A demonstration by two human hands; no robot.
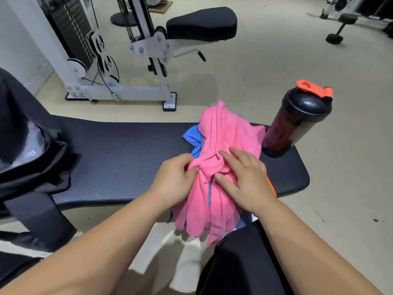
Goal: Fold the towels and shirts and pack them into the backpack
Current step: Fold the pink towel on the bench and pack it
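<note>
Crumpled pink terry towel (223,158) on right end of black padded bench (119,154), over blue cloth (192,138). Left hand (174,177) pinches a fold; right hand (244,177) rests flat, fingers spread. Black backpack (27,150) far left.

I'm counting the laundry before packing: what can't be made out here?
Head view:
Garments under the pink towel: it covers all but a blue edge and an orange edge, so no count.
Backpack: cut off by the left edge; contents unclear.
Left hand: fingertips buried in towel folds.
</note>
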